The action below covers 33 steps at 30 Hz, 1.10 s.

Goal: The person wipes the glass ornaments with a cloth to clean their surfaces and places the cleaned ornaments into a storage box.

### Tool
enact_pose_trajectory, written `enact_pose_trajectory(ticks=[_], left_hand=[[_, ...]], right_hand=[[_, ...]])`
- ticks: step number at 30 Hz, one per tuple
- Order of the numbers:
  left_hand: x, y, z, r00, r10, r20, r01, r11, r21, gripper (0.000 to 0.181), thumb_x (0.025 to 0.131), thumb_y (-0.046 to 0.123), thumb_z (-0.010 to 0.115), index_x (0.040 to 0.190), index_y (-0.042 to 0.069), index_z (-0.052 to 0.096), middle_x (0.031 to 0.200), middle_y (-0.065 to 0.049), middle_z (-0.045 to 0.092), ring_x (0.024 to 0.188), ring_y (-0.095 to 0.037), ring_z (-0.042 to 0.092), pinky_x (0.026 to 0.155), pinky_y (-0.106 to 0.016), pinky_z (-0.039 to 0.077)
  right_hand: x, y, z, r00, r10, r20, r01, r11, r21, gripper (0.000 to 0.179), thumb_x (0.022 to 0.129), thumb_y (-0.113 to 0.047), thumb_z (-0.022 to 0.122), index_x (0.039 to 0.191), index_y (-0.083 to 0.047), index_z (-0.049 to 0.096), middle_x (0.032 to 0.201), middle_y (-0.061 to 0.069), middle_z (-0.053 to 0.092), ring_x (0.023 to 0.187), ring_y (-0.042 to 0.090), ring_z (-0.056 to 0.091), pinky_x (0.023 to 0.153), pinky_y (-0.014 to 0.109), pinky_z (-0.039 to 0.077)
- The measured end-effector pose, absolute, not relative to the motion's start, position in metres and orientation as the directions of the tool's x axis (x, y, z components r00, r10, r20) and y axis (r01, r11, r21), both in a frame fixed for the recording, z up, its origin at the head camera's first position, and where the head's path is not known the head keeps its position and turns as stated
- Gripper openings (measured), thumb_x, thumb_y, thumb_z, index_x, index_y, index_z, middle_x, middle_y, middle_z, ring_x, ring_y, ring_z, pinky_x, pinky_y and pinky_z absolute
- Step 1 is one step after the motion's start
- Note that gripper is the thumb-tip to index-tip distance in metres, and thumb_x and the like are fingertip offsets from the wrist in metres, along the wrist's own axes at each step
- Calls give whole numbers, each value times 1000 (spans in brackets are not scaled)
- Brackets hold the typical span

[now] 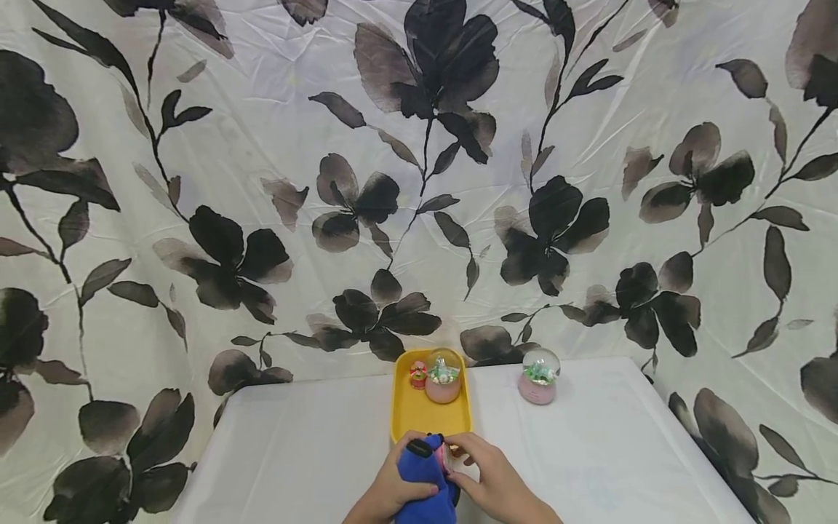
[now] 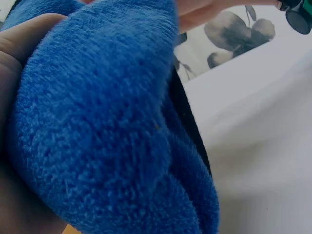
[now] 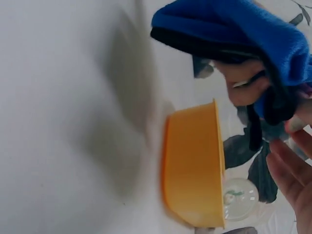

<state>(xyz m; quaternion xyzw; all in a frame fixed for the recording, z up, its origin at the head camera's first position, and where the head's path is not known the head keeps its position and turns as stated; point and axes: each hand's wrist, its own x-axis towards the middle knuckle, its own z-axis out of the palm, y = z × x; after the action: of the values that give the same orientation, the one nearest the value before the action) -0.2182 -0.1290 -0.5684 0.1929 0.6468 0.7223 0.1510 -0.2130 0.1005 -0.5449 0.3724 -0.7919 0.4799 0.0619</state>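
My left hand (image 1: 388,484) grips a blue plush cloth (image 1: 419,480) with black edging, its thumb pressed across the front. The cloth (image 2: 97,117) fills much of the left wrist view. On the other side, my right hand (image 1: 487,473) holds a small pink-and-white object (image 1: 443,458) against the cloth, with fingers bent over it; most of it is hidden by the cloth and fingers. In the right wrist view the cloth (image 3: 234,24) is held up above the white table, its black edge hanging down near the right fingertips (image 3: 280,148).
A yellow tray (image 1: 422,422) stands just beyond the hands. Inside it are a snow globe with a pink base (image 1: 443,389) and a small red figurine (image 1: 417,374). A second snow globe (image 1: 539,386) sits to the right on the white table (image 1: 609,444). Behind hangs a floral curtain (image 1: 471,313).
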Motion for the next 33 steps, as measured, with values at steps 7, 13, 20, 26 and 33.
enact_pose_trajectory(ticks=[7,13,20,26,33], left_hand=[[-221,-125,-560,-906,423,-24,-19,17,1000,67,74,7,83,128,17,46,118,-13,55,102,-32,54,81,-45,46],[-221,-122,-555,-913,407,-15,57,165,985,67,72,12,86,126,23,47,118,-10,55,101,-32,54,79,-50,47],[-217,-120,-560,-926,377,-6,95,248,964,69,69,22,89,125,30,49,121,-8,53,102,-33,53,79,-54,46],[-215,-123,-561,-931,365,-4,47,133,990,72,74,18,85,134,22,45,123,-11,55,103,-32,55,82,-50,46],[-214,-126,-555,-924,383,6,4,-4,1000,73,79,13,79,140,15,39,124,-14,54,104,-31,56,85,-48,47]], right_hand=[[-216,99,-537,-816,-487,310,-471,250,-846,34,95,-20,63,125,-4,57,100,-1,61,82,9,61,69,28,54],[-214,94,-530,-921,-376,104,-229,305,-924,30,97,-30,58,113,-5,63,89,-1,61,80,13,60,65,27,51],[-204,87,-533,-981,-163,102,-147,298,-943,32,92,-41,65,95,-10,68,80,-2,64,76,13,61,63,26,50],[-201,86,-534,-990,-92,108,-122,166,-979,33,84,-26,77,104,-4,64,93,3,67,85,15,64,63,25,52],[-199,86,-535,-983,-77,169,-168,-25,-986,35,83,-8,76,111,3,59,103,11,65,92,18,64,79,27,52]])
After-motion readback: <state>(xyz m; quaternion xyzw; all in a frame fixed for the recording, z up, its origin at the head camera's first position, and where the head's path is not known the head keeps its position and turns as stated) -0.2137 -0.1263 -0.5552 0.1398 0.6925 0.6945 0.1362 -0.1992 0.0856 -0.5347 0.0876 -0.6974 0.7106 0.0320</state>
